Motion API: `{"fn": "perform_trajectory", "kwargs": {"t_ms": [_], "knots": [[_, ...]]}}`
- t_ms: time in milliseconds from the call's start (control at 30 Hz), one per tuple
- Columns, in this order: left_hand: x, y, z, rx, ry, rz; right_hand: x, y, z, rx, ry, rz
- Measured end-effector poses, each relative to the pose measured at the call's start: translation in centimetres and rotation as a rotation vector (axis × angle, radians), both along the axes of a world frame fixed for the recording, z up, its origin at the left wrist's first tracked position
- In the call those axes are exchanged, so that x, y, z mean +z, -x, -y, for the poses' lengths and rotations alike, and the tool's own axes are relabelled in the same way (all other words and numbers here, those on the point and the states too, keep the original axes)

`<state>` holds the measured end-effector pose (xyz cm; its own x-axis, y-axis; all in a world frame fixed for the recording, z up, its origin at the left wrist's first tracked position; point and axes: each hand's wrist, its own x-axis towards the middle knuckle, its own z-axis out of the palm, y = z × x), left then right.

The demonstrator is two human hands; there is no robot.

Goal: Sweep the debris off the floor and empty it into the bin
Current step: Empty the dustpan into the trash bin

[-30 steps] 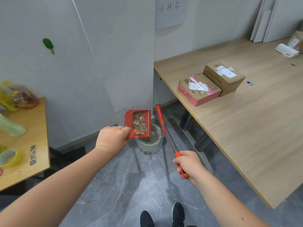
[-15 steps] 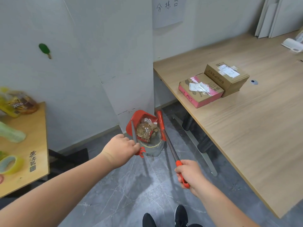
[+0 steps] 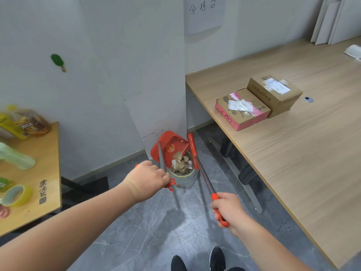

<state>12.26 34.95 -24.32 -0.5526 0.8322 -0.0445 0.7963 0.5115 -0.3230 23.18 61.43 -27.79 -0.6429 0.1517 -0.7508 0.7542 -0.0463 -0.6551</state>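
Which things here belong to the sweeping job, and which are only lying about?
Belong to the job:
- red dustpan, tipped over the bin, held by the left hand
- debris sliding out of it
- bin on the floor
- broom, held by the right hand

Lying about:
- two cardboard boxes on the right table
- tape roll and snack bag on the left table

Both bare arms reach forward. The left hand point(image 3: 146, 178) is fisted, knuckles up; the right hand point(image 3: 228, 210) is fisted too, nearer the shoes point(image 3: 197, 260).
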Motion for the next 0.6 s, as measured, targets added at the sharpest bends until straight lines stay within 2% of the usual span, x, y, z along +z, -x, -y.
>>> {"fn": "perform_trajectory", "kwargs": {"t_ms": [233,400,467,600], "knots": [[1.2,0.0,-0.3,-0.01,-0.015,-0.019,0.9,0.1,-0.5,-0.003,0.001,-0.001],[2.4,0.9,-0.4,0.099,-0.046,-0.029,2.0,0.7,-0.5,-0.003,-0.007,-0.018],[3.3,1.4,-0.3,0.161,-0.098,-0.047,3.0,1.5,-0.1,-0.016,0.016,-0.025],[5.8,1.9,0.3,0.391,-0.324,-0.121,5.7,3.0,0.6,0.011,0.062,-0.046]]}}
